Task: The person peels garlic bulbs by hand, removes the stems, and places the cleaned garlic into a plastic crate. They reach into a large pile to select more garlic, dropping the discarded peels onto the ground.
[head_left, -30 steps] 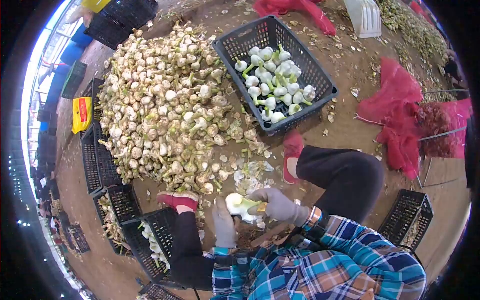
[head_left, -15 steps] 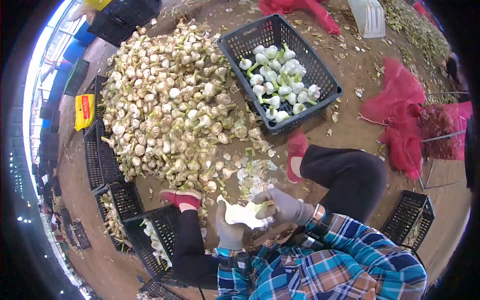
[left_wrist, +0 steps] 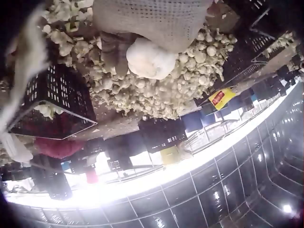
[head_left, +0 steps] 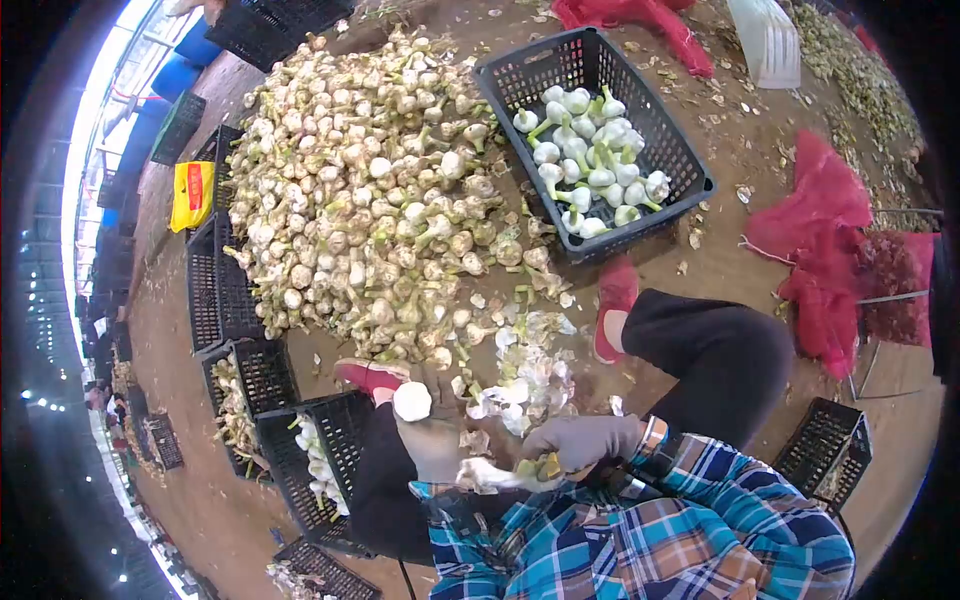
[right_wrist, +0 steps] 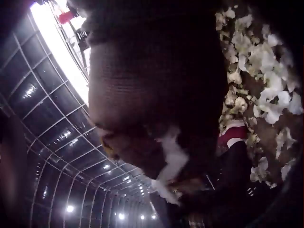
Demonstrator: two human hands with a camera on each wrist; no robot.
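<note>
A clean white garlic bulb (head_left: 412,401) shows at the fingers of my gloved left hand (head_left: 432,448), which is blurred. The left wrist view has the bulb (left_wrist: 151,59) against the left glove (left_wrist: 152,21). My gloved right hand (head_left: 583,441) curls round a pale strip of peel (head_left: 490,475), with yellowish-green bits at its fingers. In the right wrist view, white peel (right_wrist: 173,156) hangs by the dark right glove (right_wrist: 152,95), whose fingertips are hidden.
A large heap of garlic (head_left: 350,200) lies ahead. Right of it stands a black crate (head_left: 690,200) with white bulbs. Loose skins (head_left: 535,370) lie between the red shoes. More crates (head_left: 262,375) stand left; red netting (head_left: 815,250) lies right.
Both hands were together on one garlic. They have come down and apart; the bulb is now with my left hand, and a strip of peel trails from my right. The head view has shifted.
</note>
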